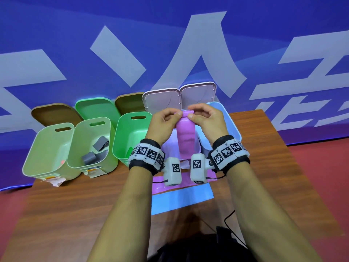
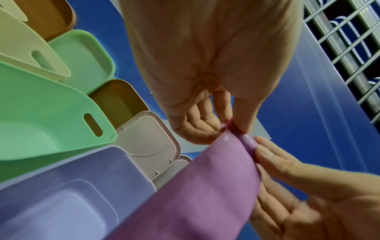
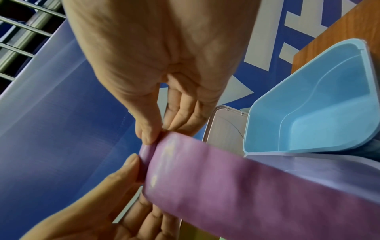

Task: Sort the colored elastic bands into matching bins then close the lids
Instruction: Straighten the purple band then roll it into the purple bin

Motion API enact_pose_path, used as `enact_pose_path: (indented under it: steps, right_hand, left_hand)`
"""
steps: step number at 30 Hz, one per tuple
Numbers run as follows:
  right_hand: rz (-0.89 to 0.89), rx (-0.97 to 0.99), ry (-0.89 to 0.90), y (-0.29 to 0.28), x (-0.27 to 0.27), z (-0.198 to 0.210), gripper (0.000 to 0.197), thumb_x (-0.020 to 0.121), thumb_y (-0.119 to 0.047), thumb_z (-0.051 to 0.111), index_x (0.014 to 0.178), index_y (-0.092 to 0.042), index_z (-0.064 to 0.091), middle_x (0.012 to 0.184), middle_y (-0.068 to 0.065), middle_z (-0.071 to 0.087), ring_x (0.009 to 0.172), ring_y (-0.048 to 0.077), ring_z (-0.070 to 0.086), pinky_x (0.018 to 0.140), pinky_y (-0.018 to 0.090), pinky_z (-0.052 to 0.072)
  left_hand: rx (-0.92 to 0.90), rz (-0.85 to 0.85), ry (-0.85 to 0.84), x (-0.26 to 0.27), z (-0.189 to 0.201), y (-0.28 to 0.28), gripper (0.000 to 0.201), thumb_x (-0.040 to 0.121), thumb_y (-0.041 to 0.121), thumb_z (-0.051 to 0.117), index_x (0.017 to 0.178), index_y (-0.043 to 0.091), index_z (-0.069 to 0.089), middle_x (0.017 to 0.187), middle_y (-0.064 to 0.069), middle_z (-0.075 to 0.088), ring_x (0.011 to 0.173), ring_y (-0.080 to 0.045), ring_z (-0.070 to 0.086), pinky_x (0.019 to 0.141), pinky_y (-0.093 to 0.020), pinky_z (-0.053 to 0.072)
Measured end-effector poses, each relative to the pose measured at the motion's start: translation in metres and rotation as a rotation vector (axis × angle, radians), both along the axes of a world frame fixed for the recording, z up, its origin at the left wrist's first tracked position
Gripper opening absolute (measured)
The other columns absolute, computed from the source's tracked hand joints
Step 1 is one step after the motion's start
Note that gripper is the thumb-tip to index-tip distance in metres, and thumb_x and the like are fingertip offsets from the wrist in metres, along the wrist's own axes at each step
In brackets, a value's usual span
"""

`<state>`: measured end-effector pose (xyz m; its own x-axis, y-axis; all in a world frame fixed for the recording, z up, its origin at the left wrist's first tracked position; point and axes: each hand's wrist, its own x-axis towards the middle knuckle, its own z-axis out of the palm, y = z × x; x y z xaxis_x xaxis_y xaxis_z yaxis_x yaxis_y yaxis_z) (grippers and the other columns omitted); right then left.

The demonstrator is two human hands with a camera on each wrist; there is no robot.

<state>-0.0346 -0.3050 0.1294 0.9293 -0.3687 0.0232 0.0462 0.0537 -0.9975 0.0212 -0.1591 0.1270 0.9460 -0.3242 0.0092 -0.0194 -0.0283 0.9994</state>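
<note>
A wide pink elastic band (image 1: 186, 137) hangs upright over the lavender bin (image 1: 168, 147); its top edge is rolled. My left hand (image 1: 177, 114) pinches the left end of that roll between thumb and fingers, and my right hand (image 1: 191, 114) pinches the right end. The left wrist view shows the left hand (image 2: 232, 128) pinching the band (image 2: 205, 186) above the lavender bin (image 2: 61, 194). Seen from the right wrist, the right hand (image 3: 158, 134) grips the band (image 3: 246, 186) beside the light blue bin (image 3: 318, 113). The band's lower end lies hidden behind my wrists.
Three green bins (image 1: 49, 148) (image 1: 90, 142) (image 1: 132, 133) stand in a row at the left, the middle one holding grey bands (image 1: 100, 144). Lids (image 1: 162, 99) lean against the blue backdrop behind them. A blue band (image 1: 181, 199) and a pink band (image 1: 160, 184) lie flat on the wooden table (image 1: 75, 205).
</note>
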Motion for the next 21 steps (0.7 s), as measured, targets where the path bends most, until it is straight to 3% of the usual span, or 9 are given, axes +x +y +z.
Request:
enact_pose_path:
  steps: [2, 5, 9, 14, 18, 21]
  right_hand:
    - [0.008, 0.048, 0.01, 0.0001, 0.0005, 0.0012, 0.029, 0.086, 0.001, 0.069, 0.105, -0.02, 0.071, 0.1, 0.015, 0.074, 0.097, 0.025, 0.071, 0.091, 0.035, 0.058]
    - [-0.005, 0.071, 0.019, 0.0008, 0.0025, 0.002, 0.019, 0.09, -0.002, 0.067, 0.107, -0.009, 0.07, 0.094, 0.014, 0.072, 0.087, 0.022, 0.07, 0.086, 0.034, 0.059]
    - [-0.016, 0.039, 0.014, -0.0007, 0.0047, -0.0003, 0.015, 0.09, 0.001, 0.066, 0.103, -0.004, 0.071, 0.097, 0.021, 0.072, 0.089, 0.026, 0.07, 0.089, 0.039, 0.058]
    - [-0.011, -0.003, 0.014, -0.0018, 0.0053, -0.0017, 0.02, 0.086, 0.002, 0.069, 0.099, -0.013, 0.074, 0.098, 0.015, 0.074, 0.101, 0.031, 0.07, 0.096, 0.041, 0.055]
    - [0.02, 0.082, 0.017, -0.001, 0.0052, 0.0013, 0.023, 0.086, 0.002, 0.068, 0.103, -0.013, 0.072, 0.099, 0.013, 0.073, 0.096, 0.024, 0.07, 0.094, 0.037, 0.057]
    - [0.034, 0.112, 0.025, 0.001, 0.0051, 0.0024, 0.02, 0.089, 0.002, 0.066, 0.108, -0.005, 0.069, 0.098, 0.019, 0.071, 0.089, 0.022, 0.07, 0.088, 0.033, 0.058]
  left_hand:
    - [-0.003, 0.001, -0.01, 0.0013, 0.0012, 0.0004, 0.013, 0.093, 0.005, 0.063, 0.089, 0.015, 0.069, 0.079, 0.0, 0.071, 0.072, -0.01, 0.064, 0.072, -0.026, 0.056]
    - [-0.001, -0.014, -0.028, 0.0023, 0.0021, 0.001, 0.015, 0.091, 0.003, 0.066, 0.094, 0.017, 0.069, 0.091, -0.01, 0.071, 0.086, -0.02, 0.067, 0.085, -0.037, 0.056]
    - [-0.011, 0.003, 0.018, 0.0006, 0.0028, -0.0015, 0.009, 0.091, 0.007, 0.066, 0.096, 0.014, 0.068, 0.089, -0.008, 0.071, 0.084, -0.018, 0.067, 0.085, -0.038, 0.056]
    - [0.019, -0.008, 0.013, 0.0033, 0.0035, -0.002, 0.005, 0.093, 0.01, 0.066, 0.089, 0.013, 0.069, 0.084, -0.005, 0.07, 0.079, -0.017, 0.064, 0.084, -0.038, 0.055]
    - [-0.012, -0.006, -0.02, 0.0048, 0.0047, -0.0006, 0.008, 0.088, 0.003, 0.069, 0.091, 0.011, 0.068, 0.087, -0.012, 0.069, 0.082, -0.021, 0.064, 0.086, -0.039, 0.054]
    - [-0.006, 0.003, -0.041, 0.0062, 0.0044, 0.0001, 0.014, 0.086, 0.002, 0.071, 0.092, 0.014, 0.069, 0.089, -0.009, 0.07, 0.085, -0.019, 0.065, 0.085, -0.037, 0.055]
